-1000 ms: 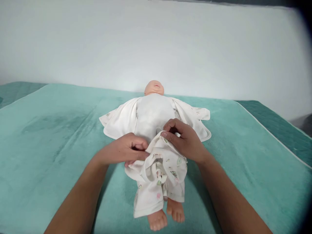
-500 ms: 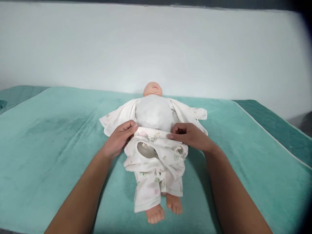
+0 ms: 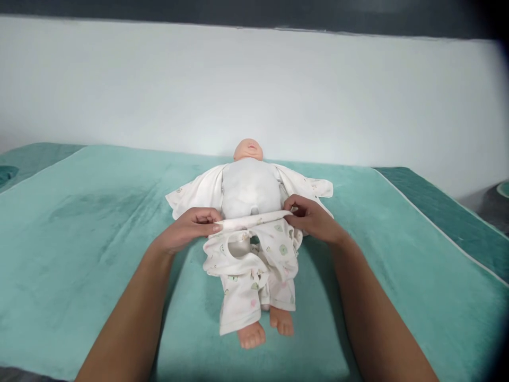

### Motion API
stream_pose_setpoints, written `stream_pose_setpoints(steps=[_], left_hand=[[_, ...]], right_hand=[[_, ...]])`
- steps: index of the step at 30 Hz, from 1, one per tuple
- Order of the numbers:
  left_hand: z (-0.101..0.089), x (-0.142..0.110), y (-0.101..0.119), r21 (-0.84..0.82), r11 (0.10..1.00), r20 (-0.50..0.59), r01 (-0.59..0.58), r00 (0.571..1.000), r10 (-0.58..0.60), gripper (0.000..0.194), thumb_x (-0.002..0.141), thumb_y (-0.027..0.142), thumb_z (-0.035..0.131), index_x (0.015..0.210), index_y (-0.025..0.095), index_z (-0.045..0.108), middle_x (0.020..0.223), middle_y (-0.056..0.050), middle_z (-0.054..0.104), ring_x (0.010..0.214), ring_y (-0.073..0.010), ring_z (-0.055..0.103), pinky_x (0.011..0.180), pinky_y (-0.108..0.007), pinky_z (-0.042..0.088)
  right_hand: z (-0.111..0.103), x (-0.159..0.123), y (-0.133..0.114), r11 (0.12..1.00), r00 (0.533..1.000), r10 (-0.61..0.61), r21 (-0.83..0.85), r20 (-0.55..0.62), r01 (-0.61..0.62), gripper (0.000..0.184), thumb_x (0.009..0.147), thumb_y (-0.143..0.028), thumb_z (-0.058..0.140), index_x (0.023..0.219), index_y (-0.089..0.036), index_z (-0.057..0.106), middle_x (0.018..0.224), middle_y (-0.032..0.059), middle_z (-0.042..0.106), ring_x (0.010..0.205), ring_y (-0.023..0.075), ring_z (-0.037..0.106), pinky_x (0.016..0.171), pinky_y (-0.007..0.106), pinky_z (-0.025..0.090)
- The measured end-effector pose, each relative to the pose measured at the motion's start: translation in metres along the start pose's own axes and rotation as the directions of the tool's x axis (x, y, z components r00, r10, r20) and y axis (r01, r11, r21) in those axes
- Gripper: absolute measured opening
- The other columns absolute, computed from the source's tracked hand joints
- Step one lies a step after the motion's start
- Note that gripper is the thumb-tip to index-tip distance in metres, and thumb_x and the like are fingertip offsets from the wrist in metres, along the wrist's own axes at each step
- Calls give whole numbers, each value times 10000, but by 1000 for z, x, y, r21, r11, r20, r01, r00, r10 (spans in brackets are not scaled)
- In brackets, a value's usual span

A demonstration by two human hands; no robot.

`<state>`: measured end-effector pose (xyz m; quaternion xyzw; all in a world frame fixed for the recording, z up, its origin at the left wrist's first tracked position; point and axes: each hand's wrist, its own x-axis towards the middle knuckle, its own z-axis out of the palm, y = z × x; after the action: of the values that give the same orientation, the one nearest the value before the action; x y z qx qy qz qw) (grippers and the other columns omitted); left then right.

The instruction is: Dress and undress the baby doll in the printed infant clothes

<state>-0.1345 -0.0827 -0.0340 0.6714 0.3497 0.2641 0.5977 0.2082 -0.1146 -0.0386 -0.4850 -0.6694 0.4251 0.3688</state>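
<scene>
A baby doll (image 3: 251,185) lies on its back, head away from me and feet towards me. White printed baby pants (image 3: 274,246) cover its legs, with an oval opening at the crotch. My left hand (image 3: 190,227) pinches the waistband at its left end. At the right end, my right hand (image 3: 312,216) grips the same waistband between thumb and fingers. The band lies stretched across the doll's lower belly. A white printed top (image 3: 202,188) is spread open on both sides of the bare grey-white torso. Both feet stick out of the leg cuffs.
A light green cloth (image 3: 95,276) with some wrinkles lies under the doll. Darker green fabric (image 3: 449,212) borders it on the right and at the far left. Behind the doll's head rises a white wall (image 3: 254,90).
My left hand has shifted slightly left and down, its grip now at the waistband's end. The waistband looks narrower and rolled. The whole view has tilted up a little.
</scene>
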Motion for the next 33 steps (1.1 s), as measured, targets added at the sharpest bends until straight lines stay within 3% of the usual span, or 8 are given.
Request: stream_pose_setpoints(steps=[4, 7, 11, 18, 22, 26, 30, 33], left_hand=[[4, 2, -4, -136, 978, -101, -158, 984, 145, 197, 806, 342, 753, 845, 159, 694, 783, -33, 605, 736, -144, 550, 664, -251, 422], [13, 9, -8, -204, 948, -246, -242, 951, 190, 172, 795, 328, 767, 865, 184, 704, 847, -37, 638, 774, -147, 573, 691, -249, 445], [27, 21, -10, -274, 909, -472, -314, 867, 157, 166, 778, 321, 789, 860, 218, 689, 768, 6, 609, 691, -109, 548, 637, -209, 431], [37, 34, -10, -229, 926, -682, -300, 728, 67, 221, 747, 346, 795, 858, 205, 666, 729, 28, 567, 635, -95, 502, 581, -196, 405], [32, 32, -9, -98, 977, -625, -191, 776, 89, 257, 749, 402, 789, 835, 195, 664, 765, 12, 597, 687, -116, 527, 613, -211, 407], [26, 26, -8, 17, 994, -565, -106, 819, 97, 285, 772, 452, 765, 863, 201, 665, 783, 10, 600, 704, -127, 517, 623, -225, 391], [26, 24, -5, 101, 992, -531, -81, 839, 122, 297, 789, 472, 745, 876, 201, 660, 798, 3, 613, 733, -140, 530, 647, -236, 399], [29, 24, -4, 132, 985, -539, -110, 826, 164, 292, 788, 465, 745, 856, 196, 655, 801, -2, 619, 742, -147, 538, 657, -242, 406]], right_hand=[[14, 7, 1, 994, 978, -71, 64, -197, 85, 149, 836, -314, 655, 874, -222, 543, 782, -47, 480, 596, 94, 343, 532, 255, 266], [24, 11, 1, 988, 954, -89, 99, -286, 122, 169, 868, -359, 635, 904, -232, 530, 770, -45, 490, 607, 107, 373, 535, 256, 287], [30, 15, 5, 998, 943, -46, 13, -329, 53, 218, 894, -435, 600, 859, -230, 536, 704, -48, 477, 640, 129, 405, 575, 265, 324], [24, 23, 18, 976, 901, 4, -193, -433, -97, 434, 958, -499, 483, 632, -217, 432, 575, -38, 462, 603, 141, 424, 594, 293, 328], [27, 20, 11, 995, 935, 35, -71, -354, -64, 424, 913, -525, 566, 635, -213, 495, 556, -41, 473, 561, 130, 412, 562, 286, 323], [28, 12, -5, 999, 982, -27, 25, -186, 32, 368, 823, -520, 705, 689, -203, 574, 657, -21, 523, 635, 133, 445, 599, 282, 348], [18, 2, -17, 1000, 999, 5, -20, 41, -4, 320, 760, -484, 774, 755, -205, 616, 758, 5, 566, 705, 155, 479, 630, 294, 382], [12, -3, -21, 994, 990, 61, -94, 127, -49, 306, 725, -469, 797, 824, -222, 645, 849, 20, 617, 779, 186, 534, 693, 316, 434]])
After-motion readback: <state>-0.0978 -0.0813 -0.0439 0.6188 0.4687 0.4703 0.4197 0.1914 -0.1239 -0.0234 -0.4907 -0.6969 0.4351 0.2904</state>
